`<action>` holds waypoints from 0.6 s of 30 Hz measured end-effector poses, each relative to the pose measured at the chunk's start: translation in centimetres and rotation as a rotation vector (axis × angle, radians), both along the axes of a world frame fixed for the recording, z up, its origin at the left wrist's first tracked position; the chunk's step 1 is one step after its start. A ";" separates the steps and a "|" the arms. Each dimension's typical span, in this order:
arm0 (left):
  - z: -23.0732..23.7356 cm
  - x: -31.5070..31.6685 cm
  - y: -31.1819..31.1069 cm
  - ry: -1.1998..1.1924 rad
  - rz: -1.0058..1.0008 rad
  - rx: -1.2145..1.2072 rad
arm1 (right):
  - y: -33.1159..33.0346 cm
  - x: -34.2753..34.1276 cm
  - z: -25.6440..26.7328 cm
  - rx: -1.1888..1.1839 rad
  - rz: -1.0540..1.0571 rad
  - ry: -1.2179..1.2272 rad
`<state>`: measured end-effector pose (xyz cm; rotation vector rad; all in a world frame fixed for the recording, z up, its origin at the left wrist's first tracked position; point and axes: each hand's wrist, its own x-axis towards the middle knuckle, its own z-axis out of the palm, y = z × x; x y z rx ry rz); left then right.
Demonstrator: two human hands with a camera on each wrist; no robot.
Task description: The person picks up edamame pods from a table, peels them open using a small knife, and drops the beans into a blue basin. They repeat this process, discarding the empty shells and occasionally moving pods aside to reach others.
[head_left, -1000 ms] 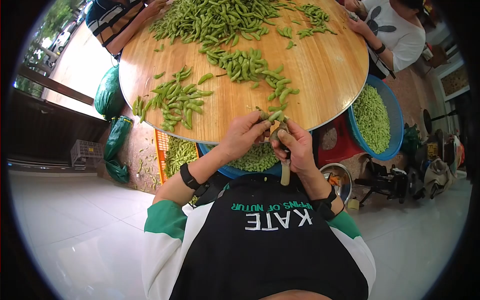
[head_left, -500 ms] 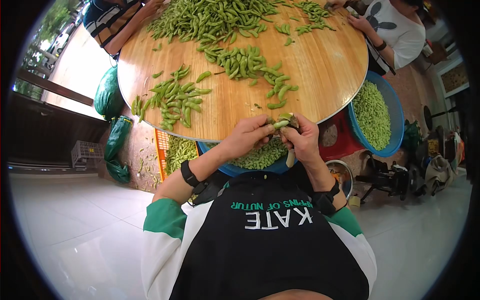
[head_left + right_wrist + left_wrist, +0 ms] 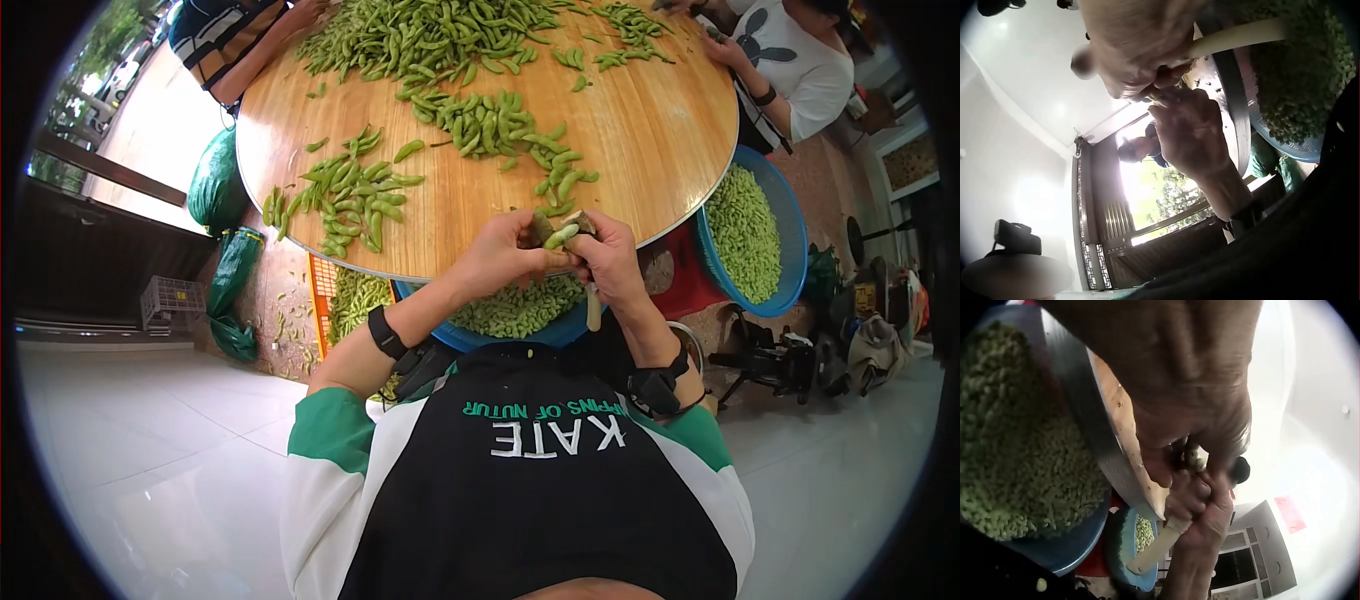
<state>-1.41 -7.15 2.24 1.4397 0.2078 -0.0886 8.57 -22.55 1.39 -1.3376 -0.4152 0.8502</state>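
My left hand point(image 3: 505, 255) and right hand point(image 3: 612, 258) meet just over the front edge of the wooden table point(image 3: 640, 160). Between their fingertips is a green bean pod point(image 3: 562, 237), which the left hand pinches. In the right hand is a tool with a pale handle point(image 3: 594, 305); the handle points down out of the fist, and its working end is hidden by the fingers. This handle point(image 3: 1154, 551) also shows in the left wrist view. Dark coverings sit on some fingertips. Below the hands, a blue basket point(image 3: 575, 326) holds shelled beans point(image 3: 520, 308).
A large heap of pods point(image 3: 425, 40) covers the far tabletop, with smaller piles point(image 3: 355, 200) nearer. Another blue basket point(image 3: 803, 250) of beans stands right, beside a red stool point(image 3: 690, 275). An orange crate point(image 3: 322, 300) is front left. Two people sit across the table.
Both hands have shifted slightly right, and the left hand's grip on the pod has changed. The pale handle has moved right with the right hand.
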 end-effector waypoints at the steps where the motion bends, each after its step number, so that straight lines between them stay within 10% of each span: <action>1: 0.0 0.1 -0.1 -0.055 0.043 0.020 | 0.0 0.0 -0.1 0.001 0.010 -0.003; 14: -0.9 -0.9 0.7 0.010 0.045 -0.016 | -0.3 -0.3 0.5 -0.025 0.102 -0.249; 18: -1.0 -1.6 0.0 -0.239 0.111 0.577 | 0.3 -1.2 0.3 0.047 0.046 -0.379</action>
